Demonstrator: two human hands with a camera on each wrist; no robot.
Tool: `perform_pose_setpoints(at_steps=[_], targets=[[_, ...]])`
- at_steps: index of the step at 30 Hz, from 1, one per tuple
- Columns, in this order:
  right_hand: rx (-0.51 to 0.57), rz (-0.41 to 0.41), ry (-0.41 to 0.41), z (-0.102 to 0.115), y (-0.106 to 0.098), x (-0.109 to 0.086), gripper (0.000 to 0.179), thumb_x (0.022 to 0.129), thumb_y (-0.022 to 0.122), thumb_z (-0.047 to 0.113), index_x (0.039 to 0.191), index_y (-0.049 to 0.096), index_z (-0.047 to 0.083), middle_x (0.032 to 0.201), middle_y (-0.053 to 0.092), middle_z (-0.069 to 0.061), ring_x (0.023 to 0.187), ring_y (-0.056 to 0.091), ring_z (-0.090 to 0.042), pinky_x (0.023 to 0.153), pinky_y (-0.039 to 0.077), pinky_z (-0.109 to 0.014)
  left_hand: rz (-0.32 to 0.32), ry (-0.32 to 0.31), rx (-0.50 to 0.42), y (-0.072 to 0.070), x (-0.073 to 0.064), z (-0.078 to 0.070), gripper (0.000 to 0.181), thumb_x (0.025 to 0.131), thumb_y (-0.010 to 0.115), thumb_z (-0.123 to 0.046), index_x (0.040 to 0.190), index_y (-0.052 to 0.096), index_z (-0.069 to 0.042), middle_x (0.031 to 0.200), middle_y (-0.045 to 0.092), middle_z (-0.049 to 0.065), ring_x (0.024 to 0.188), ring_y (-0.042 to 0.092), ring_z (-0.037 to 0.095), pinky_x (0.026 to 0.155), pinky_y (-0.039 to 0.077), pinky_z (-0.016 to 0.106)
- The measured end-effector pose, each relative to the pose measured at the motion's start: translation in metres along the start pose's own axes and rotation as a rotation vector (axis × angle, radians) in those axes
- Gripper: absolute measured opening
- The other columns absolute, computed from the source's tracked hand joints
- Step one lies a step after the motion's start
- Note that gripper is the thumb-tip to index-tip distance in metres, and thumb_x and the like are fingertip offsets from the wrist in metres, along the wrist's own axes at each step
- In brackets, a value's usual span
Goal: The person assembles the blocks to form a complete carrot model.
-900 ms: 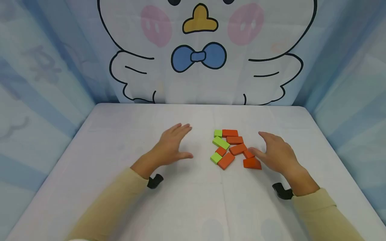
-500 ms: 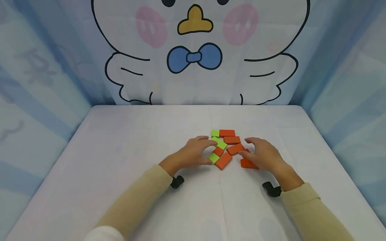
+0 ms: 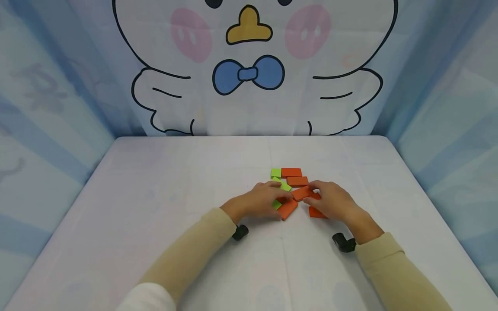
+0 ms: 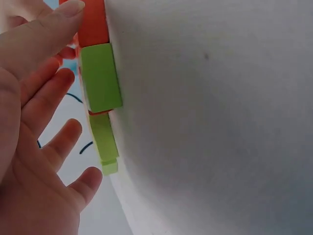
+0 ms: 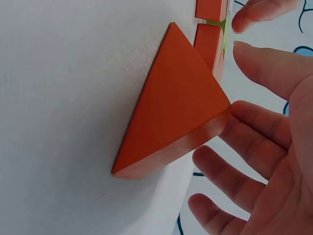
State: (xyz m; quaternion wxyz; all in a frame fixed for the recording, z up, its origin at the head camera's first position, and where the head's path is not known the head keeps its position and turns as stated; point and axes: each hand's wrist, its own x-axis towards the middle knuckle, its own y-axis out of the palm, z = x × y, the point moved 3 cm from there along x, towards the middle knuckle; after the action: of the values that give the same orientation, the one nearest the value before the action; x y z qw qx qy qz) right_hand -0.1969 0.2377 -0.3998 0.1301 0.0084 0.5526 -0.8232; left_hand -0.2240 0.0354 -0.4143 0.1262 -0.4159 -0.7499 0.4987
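Several orange and green wooden blocks lie in a loose group on the white table, right of centre. My left hand (image 3: 263,201) reaches over the group's left side, partly hiding a green block (image 3: 277,204). In the left wrist view its thumb overlaps an orange block (image 4: 94,24), and the other fingers spread beside a green block (image 4: 101,77). My right hand (image 3: 335,201) is at the right side, thumb and forefinger near a middle orange block (image 3: 301,193). A triangular orange block (image 5: 171,107) lies under its palm, the fingers loosely bent behind it.
At the group's far end are a small green block (image 3: 276,173) and two orange blocks, one farther (image 3: 291,172) and one nearer (image 3: 297,182). A cartoon-printed curtain (image 3: 249,108) stands behind the table (image 3: 175,172). A black wrist camera (image 3: 344,242) sits by the right sleeve.
My left hand has moved right from beside the group to over its left side. My right hand has moved slightly left, closer to the middle blocks. The blocks keep their arrangement.
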Motion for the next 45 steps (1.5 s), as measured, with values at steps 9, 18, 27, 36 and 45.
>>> perform_pose_setpoints(at_steps=[9, 18, 27, 36, 45], targets=[[-0.045, 0.002, -0.036, 0.004, 0.000, 0.004, 0.057, 0.094, 0.070, 0.032, 0.134, 0.056, -0.005, 0.127, 0.062, -0.023, 0.116, 0.057, -0.040, 0.098, 0.044, -0.056, -0.014, 0.011, 0.069, 0.006, 0.002, -0.005, 0.061, 0.085, 0.080, -0.042, 0.139, 0.059, -0.029, 0.140, 0.054, -0.014, 0.147, 0.023, 0.022, 0.116, 0.017, 0.051], [-0.099, -0.010, 0.015, 0.010, -0.002, 0.006, 0.063, 0.091, 0.073, 0.038, 0.134, 0.056, -0.006, 0.122, 0.063, -0.021, 0.106, 0.059, -0.036, 0.092, 0.048, -0.053, -0.026, -0.017, 0.085, 0.003, -0.014, -0.011, 0.050, 0.086, 0.080, -0.038, 0.132, 0.064, -0.025, 0.130, 0.059, -0.016, 0.146, 0.024, 0.018, 0.115, 0.011, 0.058], [-0.105, 0.002, 0.078, 0.014, 0.004, 0.011, 0.073, 0.090, 0.073, 0.041, 0.138, 0.050, -0.008, 0.125, 0.060, -0.025, 0.105, 0.056, -0.038, 0.092, 0.048, -0.055, -0.077, -0.022, 0.088, 0.010, -0.026, -0.013, 0.054, 0.082, 0.082, -0.044, 0.129, 0.065, -0.023, 0.129, 0.060, -0.013, 0.141, 0.032, 0.018, 0.113, 0.016, 0.058], [-0.067, 0.041, -0.031, 0.016, 0.007, 0.008, 0.057, 0.087, 0.076, 0.029, 0.133, 0.059, 0.000, 0.104, 0.064, -0.011, 0.103, 0.053, -0.032, 0.087, 0.044, -0.049, -0.091, -0.060, 0.094, 0.015, -0.029, -0.013, 0.054, 0.082, 0.082, -0.045, 0.128, 0.065, -0.023, 0.126, 0.061, -0.013, 0.140, 0.034, 0.018, 0.113, 0.017, 0.058], [-0.133, 0.036, -0.138, 0.022, 0.006, -0.007, 0.049, 0.084, 0.079, 0.028, 0.126, 0.066, 0.007, 0.083, 0.056, 0.003, 0.105, 0.049, -0.031, 0.085, 0.036, -0.052, -0.094, -0.066, 0.086, 0.013, -0.031, -0.016, 0.053, 0.082, 0.082, -0.045, 0.126, 0.065, -0.022, 0.121, 0.061, -0.013, 0.135, 0.040, 0.019, 0.113, 0.019, 0.058]])
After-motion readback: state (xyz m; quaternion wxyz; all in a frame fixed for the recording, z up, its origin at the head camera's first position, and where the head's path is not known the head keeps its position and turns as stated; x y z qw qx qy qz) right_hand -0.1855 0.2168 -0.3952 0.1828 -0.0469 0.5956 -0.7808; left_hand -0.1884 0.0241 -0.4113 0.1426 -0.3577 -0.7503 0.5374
